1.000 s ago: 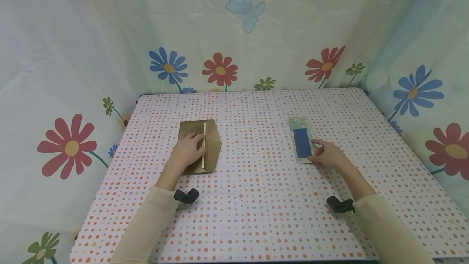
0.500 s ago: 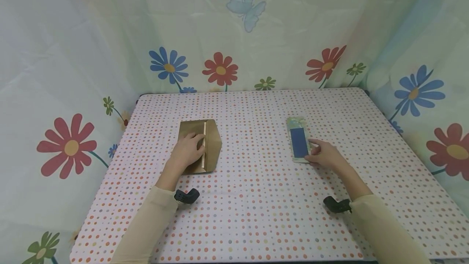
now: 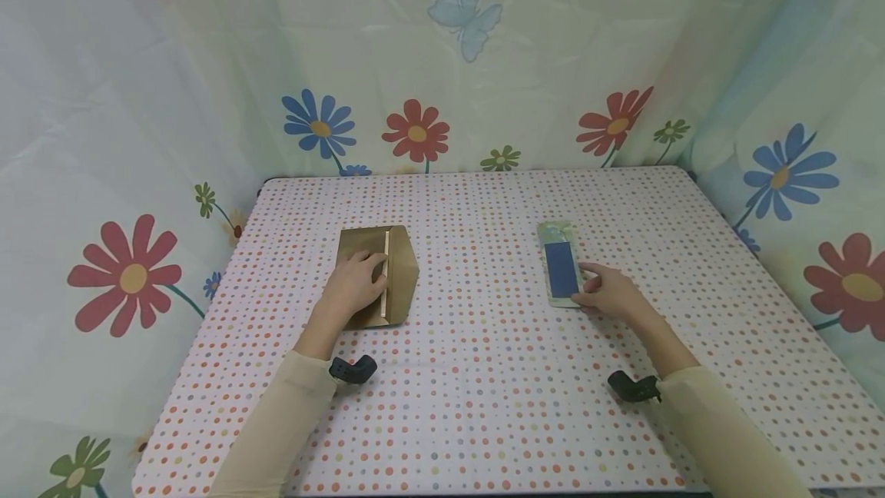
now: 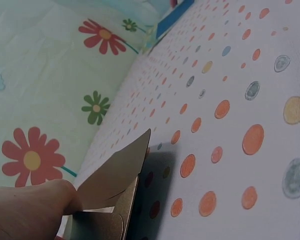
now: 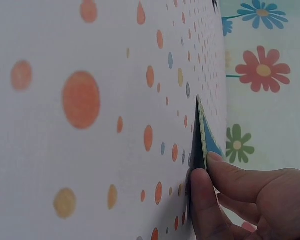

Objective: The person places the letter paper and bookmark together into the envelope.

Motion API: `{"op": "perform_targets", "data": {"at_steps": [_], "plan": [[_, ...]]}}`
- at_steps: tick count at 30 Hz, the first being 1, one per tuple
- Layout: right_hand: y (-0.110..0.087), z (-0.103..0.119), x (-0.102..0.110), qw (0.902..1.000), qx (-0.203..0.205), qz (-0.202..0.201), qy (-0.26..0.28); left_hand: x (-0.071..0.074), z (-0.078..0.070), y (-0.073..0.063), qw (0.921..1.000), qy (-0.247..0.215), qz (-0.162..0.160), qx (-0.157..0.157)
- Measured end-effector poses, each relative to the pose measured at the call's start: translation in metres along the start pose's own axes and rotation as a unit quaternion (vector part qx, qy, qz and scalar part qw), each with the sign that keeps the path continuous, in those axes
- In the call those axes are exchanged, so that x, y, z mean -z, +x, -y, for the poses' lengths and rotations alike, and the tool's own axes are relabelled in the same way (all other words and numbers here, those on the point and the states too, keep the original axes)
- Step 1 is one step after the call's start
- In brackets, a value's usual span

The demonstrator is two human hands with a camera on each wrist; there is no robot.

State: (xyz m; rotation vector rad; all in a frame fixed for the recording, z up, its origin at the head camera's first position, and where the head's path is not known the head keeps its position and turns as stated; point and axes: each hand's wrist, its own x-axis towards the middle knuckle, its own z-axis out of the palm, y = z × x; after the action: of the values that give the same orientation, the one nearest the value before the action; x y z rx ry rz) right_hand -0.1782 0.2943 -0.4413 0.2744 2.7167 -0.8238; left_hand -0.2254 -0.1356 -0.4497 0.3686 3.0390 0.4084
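On the left of the table lies a gold envelope (image 3: 403,275), its pointed flap spread out to the right and a pale strip showing along its opening. My left hand (image 3: 354,283) rests over it, fingers bent, thumb and fingertips pinching the pocket's edge. The left wrist view shows the raised flap (image 4: 117,172) beyond the thumb. On the right, a long pale green patterned card (image 3: 555,233) bears a dark blue panel (image 3: 561,270). My right hand (image 3: 608,293) pinches its near right edge, thumb on top and a finger underneath, as the right wrist view shows.
The table (image 3: 470,375) wears a white cloth with coloured dots. Light curtains (image 3: 525,60) printed with flowers and a butterfly hang behind and at both sides. A black wrist camera (image 3: 353,370) sits on the left wrist, another black camera (image 3: 632,386) on the right.
My right hand has shifted slightly to the left, carrying the card with it. The left hand and the envelope stay where they were.
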Motion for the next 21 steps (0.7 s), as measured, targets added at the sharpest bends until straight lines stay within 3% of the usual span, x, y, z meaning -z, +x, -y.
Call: {"op": "perform_targets", "data": {"at_steps": [16, 21], "plan": [[0.0008, 0.0093, -0.0045, 0.9995, 0.006, 0.008, 0.031, 0.0014, -0.0004, -0.0012, 1.0000, -0.003, 0.002, 0.000], [0.0024, 0.0099, -0.0055, 0.9998, 0.010, 0.007, 0.017, 0.0019, -0.0015, -0.0009, 1.0000, -0.001, 0.004, 0.001]]}}
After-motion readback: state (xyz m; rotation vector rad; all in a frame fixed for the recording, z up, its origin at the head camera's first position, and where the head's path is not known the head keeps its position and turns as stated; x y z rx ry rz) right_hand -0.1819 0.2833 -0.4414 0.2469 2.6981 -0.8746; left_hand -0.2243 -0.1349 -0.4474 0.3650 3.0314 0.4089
